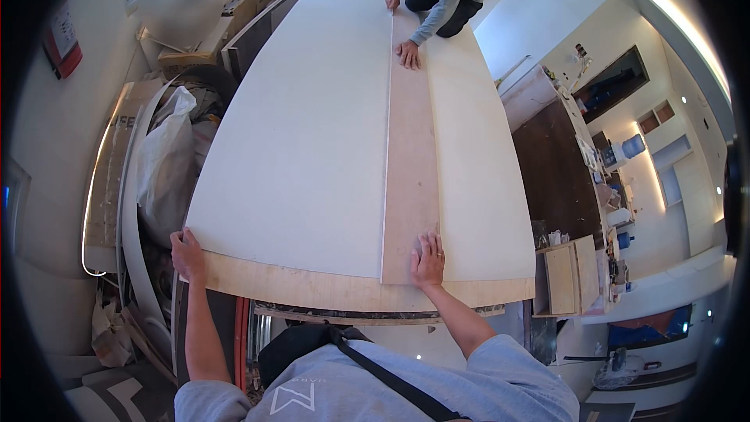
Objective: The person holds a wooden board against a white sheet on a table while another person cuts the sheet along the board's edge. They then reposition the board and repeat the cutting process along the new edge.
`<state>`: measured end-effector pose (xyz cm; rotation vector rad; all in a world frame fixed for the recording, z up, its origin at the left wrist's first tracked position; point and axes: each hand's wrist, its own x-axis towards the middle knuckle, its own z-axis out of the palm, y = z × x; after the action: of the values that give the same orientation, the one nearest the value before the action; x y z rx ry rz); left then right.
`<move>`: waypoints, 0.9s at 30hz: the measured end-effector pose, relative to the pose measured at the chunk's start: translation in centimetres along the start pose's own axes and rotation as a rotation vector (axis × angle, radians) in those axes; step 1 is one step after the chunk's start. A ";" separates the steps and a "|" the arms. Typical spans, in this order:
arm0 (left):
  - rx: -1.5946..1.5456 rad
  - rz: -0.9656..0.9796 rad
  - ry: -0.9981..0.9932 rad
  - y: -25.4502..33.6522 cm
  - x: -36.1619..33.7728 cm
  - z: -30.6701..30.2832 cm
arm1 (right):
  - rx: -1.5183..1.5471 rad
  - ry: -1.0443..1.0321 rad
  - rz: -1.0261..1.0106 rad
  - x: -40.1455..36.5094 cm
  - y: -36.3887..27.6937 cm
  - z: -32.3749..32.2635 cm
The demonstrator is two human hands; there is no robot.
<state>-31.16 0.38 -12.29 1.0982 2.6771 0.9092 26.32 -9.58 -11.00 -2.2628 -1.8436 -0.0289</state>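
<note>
The right hand (428, 260) lies flat and open on the brown wood strip (410, 164), with its fingers spread. It holds nothing and only presses down. One finger has a ring on it. The left hand (187, 255) sits on the near left corner of the big white board (297, 133). The corner is under the hand, so I cannot tell if the fingers curl round the edge or just rest there.

The big white board lies flat and reaches all the way to the far end. The brown wood strip runs away from the right hand, between the big white board and a thinner white board (480, 180) on the right. Brown wood also shows along the near edge. It is hard to say if the strip is its own piece or part of a sheet underneath.

At the far end another person kneels on the boards. Their front hand (408, 54) presses on the strip, and their back hand (392, 1) is further away. Their head is cut off at the top.

On the left a white plastic bag (166, 164) leans in a messy pile that is hard to make out. On the right stands a small wooden box (570, 273).
</note>
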 end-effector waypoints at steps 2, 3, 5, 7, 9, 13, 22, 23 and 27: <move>0.001 -0.006 -0.004 -0.1 0.1 0.1 | -0.005 0.000 0.000 0.0 0.0 0.0; 0.001 -0.008 -0.006 -0.1 0.1 0.1 | -0.007 0.000 0.000 0.0 0.0 0.0; 0.004 -0.015 -0.010 -0.2 0.1 0.2 | 0.023 0.001 -0.001 0.0 0.3 0.3; 0.005 -0.018 -0.014 -0.1 0.1 0.1 | 0.038 0.001 0.000 -0.1 0.6 0.6; 0.004 -0.018 -0.016 0.2 0.0 -0.2 | 0.037 0.002 0.001 -0.1 0.5 0.6; 0.005 -0.019 -0.024 0.2 0.0 -0.2 | 0.025 0.002 0.000 -0.1 0.3 0.4; 0.020 0.012 -0.020 -0.1 0.1 -0.1 | 0.024 -0.008 0.012 0.0 0.5 0.4; 0.020 0.009 -0.028 -0.1 0.0 -0.1 | 0.004 -0.005 0.014 0.0 0.4 0.4; 0.012 0.005 -0.026 -0.1 0.1 0.0 | -0.012 0.012 0.015 0.0 0.0 0.1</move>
<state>-31.32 0.42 -12.34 1.1119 2.6637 0.8743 26.33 -9.62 -11.09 -2.2789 -1.8252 -0.0516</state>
